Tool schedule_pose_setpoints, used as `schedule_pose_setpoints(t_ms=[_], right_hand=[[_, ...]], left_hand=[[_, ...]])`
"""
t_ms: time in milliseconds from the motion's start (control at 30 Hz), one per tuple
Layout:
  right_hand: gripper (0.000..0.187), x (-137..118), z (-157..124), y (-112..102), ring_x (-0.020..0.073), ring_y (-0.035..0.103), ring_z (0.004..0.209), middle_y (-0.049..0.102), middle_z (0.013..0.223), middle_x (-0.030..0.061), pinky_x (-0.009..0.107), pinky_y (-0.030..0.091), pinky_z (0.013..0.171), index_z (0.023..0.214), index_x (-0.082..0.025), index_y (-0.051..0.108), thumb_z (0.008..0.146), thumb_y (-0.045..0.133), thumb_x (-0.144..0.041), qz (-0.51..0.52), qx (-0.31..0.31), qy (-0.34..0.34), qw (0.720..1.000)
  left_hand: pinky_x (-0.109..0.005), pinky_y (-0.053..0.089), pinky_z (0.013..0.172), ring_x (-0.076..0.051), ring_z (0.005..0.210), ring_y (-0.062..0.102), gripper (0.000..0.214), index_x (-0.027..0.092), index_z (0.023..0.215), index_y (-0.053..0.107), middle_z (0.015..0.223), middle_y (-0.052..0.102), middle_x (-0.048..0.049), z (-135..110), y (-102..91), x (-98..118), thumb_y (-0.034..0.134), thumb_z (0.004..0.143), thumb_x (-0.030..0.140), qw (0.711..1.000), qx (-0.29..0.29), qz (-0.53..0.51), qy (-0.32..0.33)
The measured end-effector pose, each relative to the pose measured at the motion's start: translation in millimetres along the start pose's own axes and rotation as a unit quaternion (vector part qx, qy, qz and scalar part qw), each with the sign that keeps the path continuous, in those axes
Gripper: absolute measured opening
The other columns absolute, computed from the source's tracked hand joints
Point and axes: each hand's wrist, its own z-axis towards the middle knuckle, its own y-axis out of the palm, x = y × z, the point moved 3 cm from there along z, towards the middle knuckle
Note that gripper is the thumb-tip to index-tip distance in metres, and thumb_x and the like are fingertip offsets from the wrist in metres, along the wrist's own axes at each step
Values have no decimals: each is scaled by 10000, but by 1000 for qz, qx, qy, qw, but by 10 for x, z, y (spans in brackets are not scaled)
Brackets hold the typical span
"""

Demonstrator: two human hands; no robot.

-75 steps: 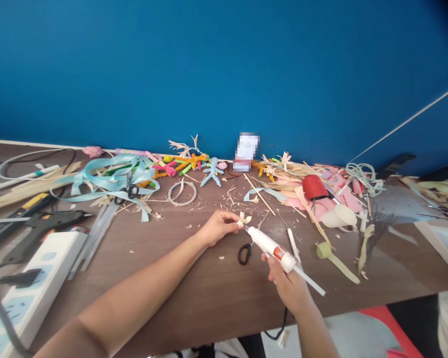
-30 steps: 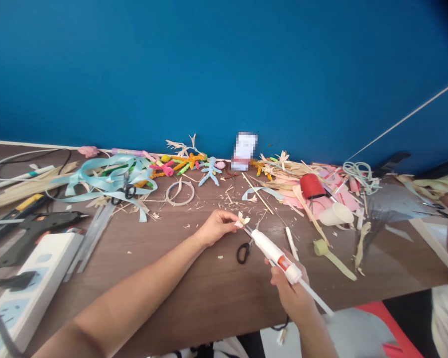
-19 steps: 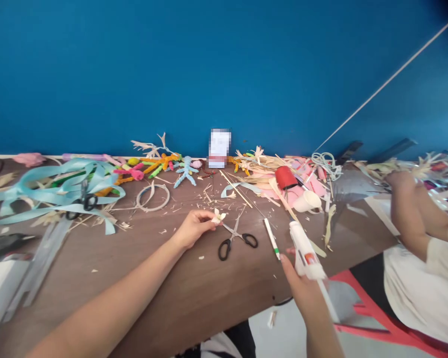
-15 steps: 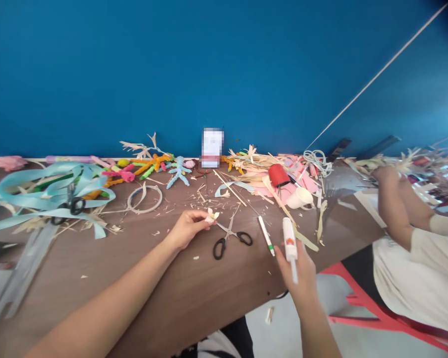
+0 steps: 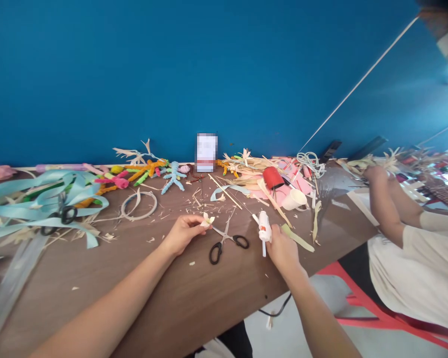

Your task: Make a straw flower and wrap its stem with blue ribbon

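Note:
Between the fingertips of my left hand is a small cream flower with pointed petals. My right hand grips a white glue gun, with a translucent glue stick poking out of its rear end toward me. Spread scissors with black handles lie on the table between my hands, their blades beside the flower. A white marker lies partly hidden behind the glue gun. A pale green strip rests just past my right hand.
Light blue ribbon, another pair of scissors and fuzzy coloured figures lie leftward. A red spool, white cup and husk strips crowd the back right. A co-worker's arm reaches over the table at right.
My right hand has moved left and inward with the glue gun, which now covers much of the marker. My left hand keeps its hold on the flower near the scissors. The view has shifted slightly.

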Motion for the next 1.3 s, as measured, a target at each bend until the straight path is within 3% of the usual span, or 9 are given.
schedule_pose_setpoints(t_ms=[133, 300, 467, 633, 800, 967, 1100, 1200, 1300], right_hand=[[114, 107, 300, 11, 194, 572, 773, 565, 873, 73, 260, 320, 565, 897, -158, 442, 788, 472, -170, -19, 8, -9, 1000], [282, 230, 492, -42, 187, 558, 803, 521, 1008, 93, 261, 344, 577, 1053, -156, 418, 780, 478, -187, -16, 43, -4, 999], [299, 141, 269, -57, 202, 537, 791, 495, 988, 94, 275, 362, 581, 1017, -146, 428, 753, 499, -267, 21, 79, -9, 997], [271, -22, 58, 59, 192, 527, 739, 488, 928, 87, 273, 375, 578, 957, -143, 437, 726, 510, -266, 76, 67, 2, 995], [273, 12, 121, 89, 189, 530, 759, 474, 972, 88, 268, 396, 579, 972, -159, 439, 723, 501, -253, 124, 66, 18, 990], [265, 102, 213, 61, 213, 512, 879, 482, 947, 103, 301, 407, 755, 989, -117, 465, 763, 453, -255, 160, 92, -47, 982], [303, 216, 270, 81, 212, 527, 867, 492, 975, 105, 323, 420, 765, 1013, -127, 465, 759, 468, -291, 159, 54, -90, 982], [364, 240, 257, 11, 245, 538, 858, 489, 1025, 129, 361, 436, 723, 1040, -134, 476, 727, 514, -316, 115, 27, -94, 989], [403, 56, 128, -210, 281, 530, 855, 502, 1005, 143, 390, 437, 695, 1032, -141, 498, 676, 579, -311, 105, 84, -77, 988]], left_hand=[[-214, 444, 580, -120, 625, 562, 116, 149, 654, 679, 686, 669, -39, 2, 1, 6, 692, 587, 242, 1000, -4, 0, 2], [-223, 446, 578, -129, 629, 562, 123, 143, 656, 675, 702, 669, -49, 14, -4, -4, 688, 590, 245, 1000, -4, 7, 4], [-217, 438, 574, -119, 610, 555, 116, 148, 652, 676, 691, 670, -41, 26, -7, -13, 688, 592, 246, 1000, -5, 7, 7], [-224, 441, 572, -135, 633, 569, 138, 144, 655, 675, 699, 671, -51, 25, -7, -18, 694, 583, 261, 1000, 0, -3, 1], [-208, 433, 566, -114, 612, 557, 122, 150, 652, 678, 685, 671, -38, 18, -3, -10, 692, 591, 255, 1000, -5, -7, 3], [-207, 431, 564, -111, 613, 557, 128, 141, 651, 675, 680, 666, -36, 22, 0, -21, 697, 588, 250, 1000, -6, -24, 0], [-203, 433, 565, -117, 645, 564, 141, 133, 665, 673, 690, 663, -41, 30, 0, -36, 700, 585, 245, 999, -6, -41, -7], [-205, 432, 556, -119, 636, 569, 158, 125, 655, 668, 675, 661, -41, 39, -1, -42, 709, 568, 251, 999, 1, -52, -16], [-203, 432, 555, -125, 647, 581, 170, 125, 656, 667, 673, 664, -42, 45, 8, -37, 716, 555, 253, 998, -1, -63, -16]])
